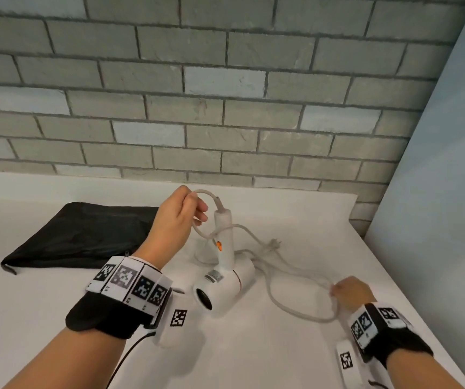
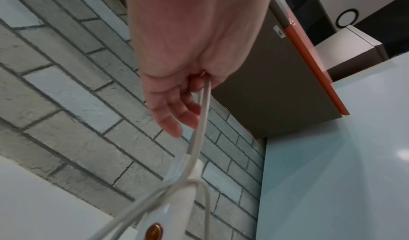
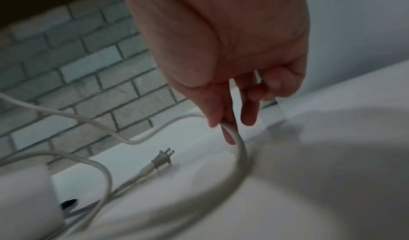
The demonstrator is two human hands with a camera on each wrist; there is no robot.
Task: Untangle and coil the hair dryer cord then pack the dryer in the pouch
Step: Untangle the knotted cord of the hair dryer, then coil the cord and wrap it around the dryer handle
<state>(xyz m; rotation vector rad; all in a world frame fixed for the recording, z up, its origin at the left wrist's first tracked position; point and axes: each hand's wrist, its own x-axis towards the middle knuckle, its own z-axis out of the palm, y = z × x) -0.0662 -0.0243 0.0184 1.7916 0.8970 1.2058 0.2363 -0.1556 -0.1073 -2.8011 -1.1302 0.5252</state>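
While the cord (image 1: 256,242) loops tangled between pinching left hand (image 1: 179,217) and right hand (image 1: 350,292), nothing's coiled; dryer (image 1: 225,279) unpacked, pouch (image 1: 79,234) waiting beyond left fingers.

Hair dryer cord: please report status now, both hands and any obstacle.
Left hand pinches cord near the dryer handle. Right hand pinches a loop. Cord looped around handle, uncoiled. Pouch flat, clear of it.
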